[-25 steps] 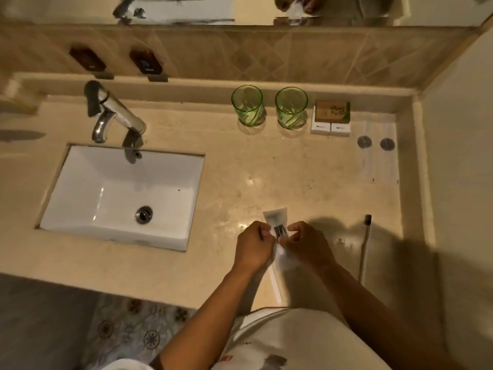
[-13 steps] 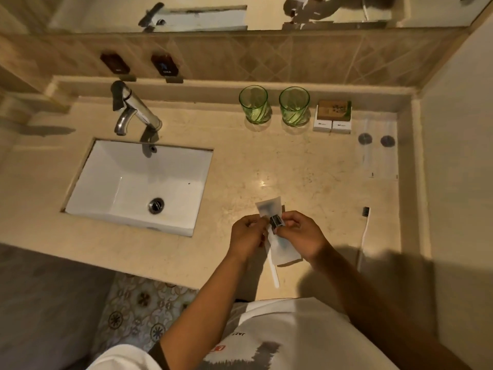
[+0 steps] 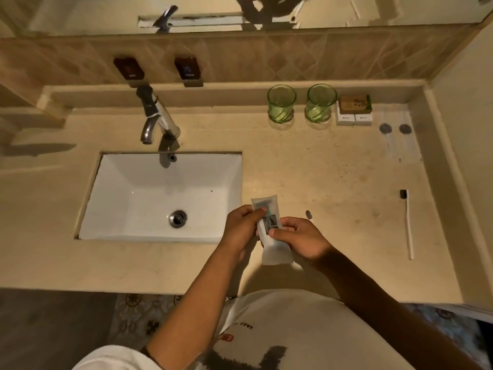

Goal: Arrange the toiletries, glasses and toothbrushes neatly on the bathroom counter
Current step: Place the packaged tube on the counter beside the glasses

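1. Left hand (image 3: 241, 227) closed around the left edge of a frosted translucent plastic toiletry packet (image 3: 270, 231), thumb pressed on its front near the top.
2. Right hand (image 3: 301, 240) pinching the same packet from the right, fingertips on its printed grey label, fingers curled.
3. Packet held above the front of the beige stone bathroom counter (image 3: 333, 177), just right of the white rectangular sink (image 3: 149, 198); contents too blurred to tell.
4. White-handled toothbrush with a black head (image 3: 407, 222) lying flat near the counter's right edge, head pointing to the back wall.
5. Two green swirled drinking glasses (image 3: 281, 104) (image 3: 320, 102) upright side by side against the back ledge.
6. Just right of the glasses, a small brown box (image 3: 354, 103) resting on two small white boxes (image 3: 353, 119).
7. Clear flat sachets with two dark round spots (image 3: 394, 128) lying in the back right corner.
8. Chrome tap (image 3: 157, 116) behind the sink.
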A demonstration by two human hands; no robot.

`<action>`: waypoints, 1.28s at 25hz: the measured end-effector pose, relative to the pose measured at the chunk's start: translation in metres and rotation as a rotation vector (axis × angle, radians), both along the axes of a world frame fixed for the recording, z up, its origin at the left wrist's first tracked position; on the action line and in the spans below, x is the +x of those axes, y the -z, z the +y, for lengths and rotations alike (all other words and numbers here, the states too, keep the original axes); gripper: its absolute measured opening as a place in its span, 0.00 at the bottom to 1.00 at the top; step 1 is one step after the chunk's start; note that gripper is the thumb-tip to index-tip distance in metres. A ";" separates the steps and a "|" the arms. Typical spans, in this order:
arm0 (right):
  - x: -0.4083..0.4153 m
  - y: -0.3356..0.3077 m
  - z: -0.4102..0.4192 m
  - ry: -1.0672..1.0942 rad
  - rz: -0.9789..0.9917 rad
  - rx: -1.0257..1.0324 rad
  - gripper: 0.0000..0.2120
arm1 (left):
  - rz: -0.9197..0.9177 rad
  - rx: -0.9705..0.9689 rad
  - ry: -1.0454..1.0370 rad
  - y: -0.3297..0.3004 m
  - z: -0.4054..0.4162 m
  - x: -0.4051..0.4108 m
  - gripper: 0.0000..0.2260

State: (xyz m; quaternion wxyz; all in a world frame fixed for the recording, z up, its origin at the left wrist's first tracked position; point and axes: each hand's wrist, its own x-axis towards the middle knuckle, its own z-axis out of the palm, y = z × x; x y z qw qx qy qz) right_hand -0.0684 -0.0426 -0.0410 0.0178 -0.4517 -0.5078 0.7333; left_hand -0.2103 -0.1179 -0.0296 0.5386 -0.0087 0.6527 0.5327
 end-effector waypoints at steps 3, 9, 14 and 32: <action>-0.024 0.002 -0.020 -0.047 -0.060 0.052 0.10 | -0.012 0.028 -0.014 0.006 -0.019 -0.033 0.05; -0.044 0.001 -0.016 0.021 -0.061 0.117 0.12 | 0.011 0.079 0.026 0.013 -0.008 -0.065 0.08; -0.075 -0.004 0.024 0.091 0.005 0.102 0.09 | -0.028 0.071 0.050 0.003 0.016 -0.079 0.05; -0.202 0.060 0.165 0.380 -0.145 0.161 0.06 | 0.392 -0.145 0.259 0.052 0.186 -0.193 0.06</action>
